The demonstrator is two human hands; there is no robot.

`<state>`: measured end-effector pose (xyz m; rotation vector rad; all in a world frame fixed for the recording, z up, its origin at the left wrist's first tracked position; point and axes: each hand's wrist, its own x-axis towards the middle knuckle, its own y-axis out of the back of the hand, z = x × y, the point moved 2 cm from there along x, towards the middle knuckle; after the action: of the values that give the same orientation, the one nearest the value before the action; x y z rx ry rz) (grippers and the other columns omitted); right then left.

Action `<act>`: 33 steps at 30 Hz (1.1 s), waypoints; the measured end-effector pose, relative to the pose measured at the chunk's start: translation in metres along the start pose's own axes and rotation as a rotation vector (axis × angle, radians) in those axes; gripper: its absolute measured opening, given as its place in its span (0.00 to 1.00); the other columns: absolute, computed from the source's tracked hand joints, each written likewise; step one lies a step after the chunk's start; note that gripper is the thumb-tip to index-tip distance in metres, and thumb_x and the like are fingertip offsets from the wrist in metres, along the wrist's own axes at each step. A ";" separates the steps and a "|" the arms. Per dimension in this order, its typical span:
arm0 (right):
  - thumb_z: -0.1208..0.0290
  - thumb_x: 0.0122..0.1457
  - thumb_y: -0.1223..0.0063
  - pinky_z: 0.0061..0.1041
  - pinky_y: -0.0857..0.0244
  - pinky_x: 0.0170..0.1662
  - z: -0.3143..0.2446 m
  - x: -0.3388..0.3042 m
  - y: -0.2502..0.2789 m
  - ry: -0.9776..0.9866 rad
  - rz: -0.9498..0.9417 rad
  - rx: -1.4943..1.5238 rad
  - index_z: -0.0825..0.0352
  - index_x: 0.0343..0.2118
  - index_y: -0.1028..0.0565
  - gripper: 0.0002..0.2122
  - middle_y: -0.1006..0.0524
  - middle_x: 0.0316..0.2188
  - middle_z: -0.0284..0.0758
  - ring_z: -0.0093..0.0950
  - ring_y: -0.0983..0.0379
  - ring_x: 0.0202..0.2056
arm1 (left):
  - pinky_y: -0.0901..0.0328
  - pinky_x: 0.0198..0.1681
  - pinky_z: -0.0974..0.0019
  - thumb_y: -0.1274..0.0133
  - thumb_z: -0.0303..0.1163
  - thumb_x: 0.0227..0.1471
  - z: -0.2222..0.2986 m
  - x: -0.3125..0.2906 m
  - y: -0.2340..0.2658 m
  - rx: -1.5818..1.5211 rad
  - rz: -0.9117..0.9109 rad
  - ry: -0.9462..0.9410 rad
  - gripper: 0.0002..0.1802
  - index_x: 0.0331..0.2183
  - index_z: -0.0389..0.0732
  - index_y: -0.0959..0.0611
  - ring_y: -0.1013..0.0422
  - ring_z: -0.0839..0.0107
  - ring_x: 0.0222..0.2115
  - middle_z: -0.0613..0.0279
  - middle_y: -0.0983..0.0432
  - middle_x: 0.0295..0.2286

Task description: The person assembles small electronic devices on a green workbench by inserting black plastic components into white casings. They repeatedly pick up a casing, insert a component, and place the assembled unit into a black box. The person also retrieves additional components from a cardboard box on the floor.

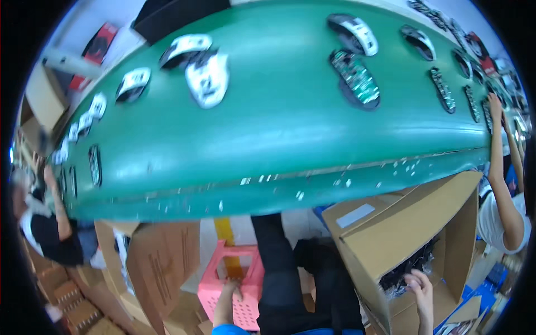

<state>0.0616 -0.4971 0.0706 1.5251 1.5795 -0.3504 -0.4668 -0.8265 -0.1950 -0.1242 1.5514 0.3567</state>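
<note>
My left hand [230,289] is at the rim of a pink plastic stool [254,287] with a perforated side, its fingers bent over the edge. The stool stands on the floor left of my legs. To the right, my right hand [420,287] is over the opening of a large cardboard box [410,220], fingers curved and apart, nothing visible in them. Inside that box lie dark items in clear plastic [410,268], too blurred to name. Ahead, a green work surface carries curved black-and-white pieces [207,79] and long dark pieces with a green pattern [357,79].
The green surface [268,134] spans the width ahead, its near edge above my knees. Another cardboard box [162,262] stands left of the stool. Co-workers sit at far left [56,223] and far right [502,190]. A black bin [178,17] stands beyond the surface.
</note>
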 end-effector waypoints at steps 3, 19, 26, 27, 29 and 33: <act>0.73 0.46 0.42 0.35 0.38 0.48 0.016 0.058 -0.043 0.441 0.135 -0.685 0.71 0.51 0.37 0.28 0.28 0.42 0.47 0.41 0.33 0.45 | 0.44 0.52 0.41 0.33 0.44 0.23 0.006 0.003 0.033 -0.039 0.007 -0.016 0.54 0.55 0.45 0.37 0.45 0.52 0.55 0.54 0.41 0.54; 0.70 0.45 0.42 0.35 0.38 0.46 0.015 0.094 -0.101 0.104 0.147 -0.756 0.65 0.46 0.32 0.22 0.28 0.38 0.45 0.41 0.33 0.43 | 0.41 0.51 0.45 0.38 0.49 0.30 -0.090 0.008 0.225 -0.452 0.319 0.133 0.47 0.54 0.45 0.34 0.41 0.52 0.52 0.51 0.37 0.51; 0.69 0.44 0.42 0.35 0.38 0.45 0.036 0.093 -0.106 0.103 0.173 -0.786 0.62 0.43 0.31 0.20 0.28 0.36 0.44 0.41 0.33 0.41 | 0.40 0.50 0.46 0.41 0.52 0.33 -0.160 0.008 0.208 -0.593 0.454 0.198 0.45 0.54 0.45 0.33 0.38 0.52 0.50 0.50 0.35 0.50; 0.69 0.44 0.42 0.35 0.37 0.45 0.038 0.094 -0.107 0.114 0.178 -0.795 0.62 0.43 0.30 0.20 0.28 0.36 0.44 0.41 0.33 0.41 | 0.40 0.50 0.47 0.41 0.52 0.33 -0.167 0.010 0.204 -0.605 0.466 0.195 0.44 0.53 0.45 0.33 0.38 0.52 0.50 0.50 0.35 0.50; 0.68 0.44 0.42 0.35 0.37 0.44 0.043 0.094 -0.109 0.140 0.176 -0.809 0.61 0.42 0.30 0.19 0.28 0.35 0.44 0.41 0.33 0.41 | 0.40 0.50 0.47 0.42 0.53 0.34 -0.183 0.016 0.198 -0.616 0.504 0.177 0.44 0.53 0.45 0.33 0.38 0.52 0.50 0.49 0.35 0.49; 0.68 0.44 0.42 0.35 0.37 0.44 0.059 0.087 -0.111 0.242 0.204 -0.829 0.60 0.41 0.29 0.18 0.28 0.34 0.43 0.41 0.33 0.40 | 0.39 0.49 0.48 0.43 0.54 0.36 -0.201 0.038 0.222 -0.590 0.605 0.092 0.43 0.53 0.45 0.32 0.36 0.52 0.49 0.49 0.34 0.49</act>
<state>-0.0032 -0.5054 -0.0673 1.0656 1.4527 0.5670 -0.7265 -0.6719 -0.2053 -0.1271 1.5101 1.3001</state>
